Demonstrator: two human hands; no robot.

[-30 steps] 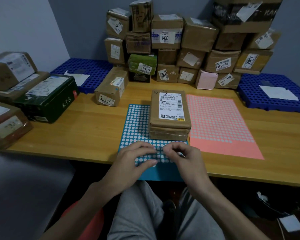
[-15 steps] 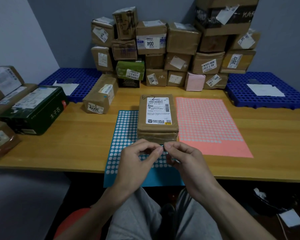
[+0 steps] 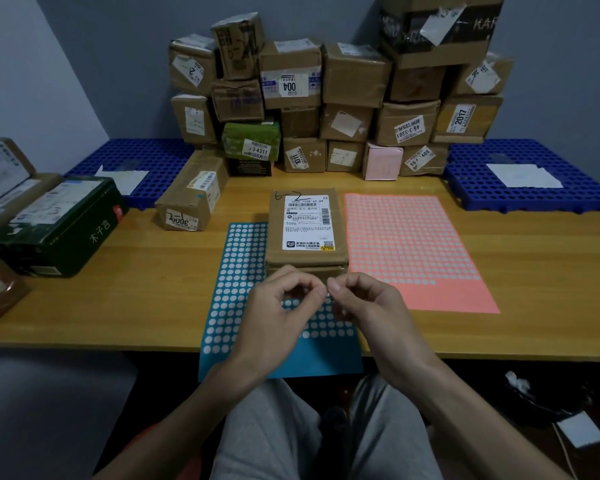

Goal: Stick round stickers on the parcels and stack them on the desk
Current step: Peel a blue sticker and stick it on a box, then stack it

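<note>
— Change since a second ago?
— Lifted off the blue sticker sheet (image 3: 232, 271); now raised at lower centre, just before the parcel (image 3: 307, 230).
— Grip?
— Curled, both left hand (image 3: 274, 317) and right hand (image 3: 368, 313); thumb and forefinger tips pinched, tip to tip. Sticker between them? Too small to tell.
— Parcel?
— Centre frame, flat on the desk (image 3: 153, 289), partly over the blue sheet. No round sticker visible on top.
— Meaning?
— Probably peeling done, sticking next; stacking not yet begun.

Blue-grey walls (image 3: 551, 46), wooden desk (image 3: 136, 289), dim grey floor (image 3: 49, 410)
</note>
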